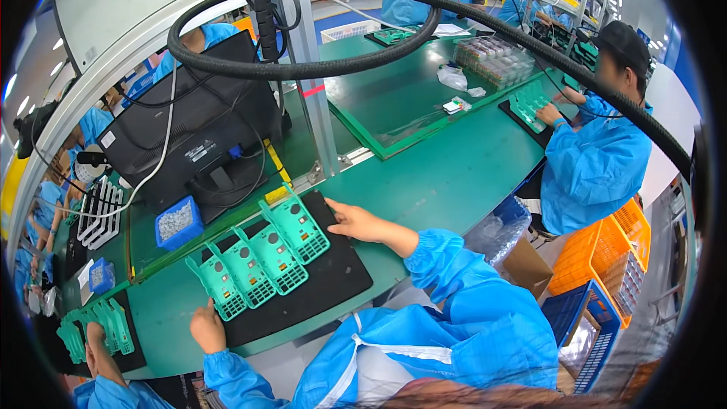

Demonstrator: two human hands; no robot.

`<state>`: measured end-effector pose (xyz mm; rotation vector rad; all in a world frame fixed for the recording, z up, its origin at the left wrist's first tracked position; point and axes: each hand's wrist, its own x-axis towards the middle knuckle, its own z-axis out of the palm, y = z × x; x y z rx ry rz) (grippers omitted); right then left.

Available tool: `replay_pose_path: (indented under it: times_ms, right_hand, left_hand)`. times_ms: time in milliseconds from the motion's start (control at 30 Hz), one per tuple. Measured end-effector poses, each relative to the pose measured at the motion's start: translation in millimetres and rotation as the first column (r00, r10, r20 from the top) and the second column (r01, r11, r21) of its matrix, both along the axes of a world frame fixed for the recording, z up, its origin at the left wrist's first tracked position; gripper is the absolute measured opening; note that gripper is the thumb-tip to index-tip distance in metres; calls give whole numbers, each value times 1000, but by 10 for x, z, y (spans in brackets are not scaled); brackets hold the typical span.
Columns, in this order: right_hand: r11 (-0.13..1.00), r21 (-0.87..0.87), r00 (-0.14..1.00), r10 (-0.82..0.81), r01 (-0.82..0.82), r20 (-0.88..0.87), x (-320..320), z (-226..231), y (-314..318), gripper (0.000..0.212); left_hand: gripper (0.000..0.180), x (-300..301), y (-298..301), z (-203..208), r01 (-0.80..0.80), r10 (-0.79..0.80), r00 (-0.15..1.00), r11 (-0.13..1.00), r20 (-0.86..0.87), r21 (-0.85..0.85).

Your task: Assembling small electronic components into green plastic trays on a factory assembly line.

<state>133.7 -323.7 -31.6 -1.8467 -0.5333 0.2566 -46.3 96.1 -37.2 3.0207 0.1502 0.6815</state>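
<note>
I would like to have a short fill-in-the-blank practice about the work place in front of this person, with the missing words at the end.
1. The green frames lie on a mat whose colour is ____.
2. The number of green frames on this mat is ____.
3. The person's left hand is by the frame at the row's ____ end.
4. The blue box near the monitor holds small ____ pieces.

Missing words: black; four; left; white.
</note>
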Motion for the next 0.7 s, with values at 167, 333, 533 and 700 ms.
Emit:
replay_pose_path:
  times_ms: [167,333,533,700]
  right_hand:
    - [997,52,954,-43,61,-298,-223,215,-477,74]
    - [913,-194,929,-370,360,-19,-150,207,-1573,62]
    - [351,-348,489,-713,869,503,-76,594,-3293,42]
    - [197,-83,159,-412,977,897,-30,1052,-1965,48]
  left_hand:
    - [28,8,-160,142,188,-181,982,969,57,-160]
    - [32,-31,-319,153,155,-157,987,953,12,-260]
    - [35,143,58,-336,202,-179,979,926,100,-318]
    - [34,268,1350,-502,218,-191,974,931,119,-294]
